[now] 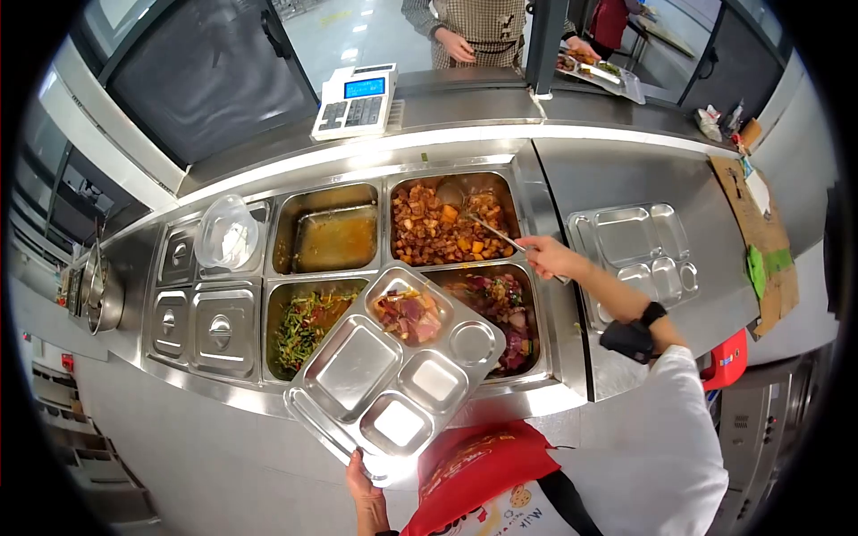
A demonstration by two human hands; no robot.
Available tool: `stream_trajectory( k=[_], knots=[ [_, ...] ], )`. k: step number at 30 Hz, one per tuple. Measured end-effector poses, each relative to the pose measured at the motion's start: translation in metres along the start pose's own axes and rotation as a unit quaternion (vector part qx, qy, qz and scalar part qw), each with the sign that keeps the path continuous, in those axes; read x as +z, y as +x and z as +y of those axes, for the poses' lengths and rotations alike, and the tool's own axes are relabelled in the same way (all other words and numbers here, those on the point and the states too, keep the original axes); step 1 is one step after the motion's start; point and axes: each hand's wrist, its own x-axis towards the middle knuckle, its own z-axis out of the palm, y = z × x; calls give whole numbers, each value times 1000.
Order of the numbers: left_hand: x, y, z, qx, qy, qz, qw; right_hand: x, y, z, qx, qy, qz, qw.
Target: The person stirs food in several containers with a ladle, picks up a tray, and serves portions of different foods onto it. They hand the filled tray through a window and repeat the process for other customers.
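Note:
My left hand (362,487) grips the near corner of a steel compartment tray (344,362), tilted over the front food pans. One tray compartment holds chunks of meat and onion (411,314); its other compartments are bare. My right hand (550,259) is closed round the handle of a ladle (500,232). The ladle's head lies in the back-right pan of diced meat stew with orange chunks (424,223). Partly under the tray is a pan of meat and purple onion (514,308). A pan of chopped green vegetables (308,326) sits left of the tray.
A pan with brownish liquid (335,237) is at the back. Lidded pans (222,330) and a clear plastic tub (228,234) stand left. Stacked trays (635,255) lie right. Beyond the payment terminal (357,100), a person (478,36) stands; another hand holds a filled tray (608,76).

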Motion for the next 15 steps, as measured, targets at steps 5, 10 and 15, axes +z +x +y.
stream_trajectory(
  k=[5, 10, 15],
  knots=[
    [33, 9, 4, 27, 19, 5, 999, -29, -7, -11, 102, 247, -106, 958],
    [67, 22, 18, 18, 41, 0, 999, 9, -11, -5, 124, 459, -119, 872],
    [78, 54, 22, 16, 40, -47, 998, 7, -55, -21, 105, 371, -67, 920]
  ],
)
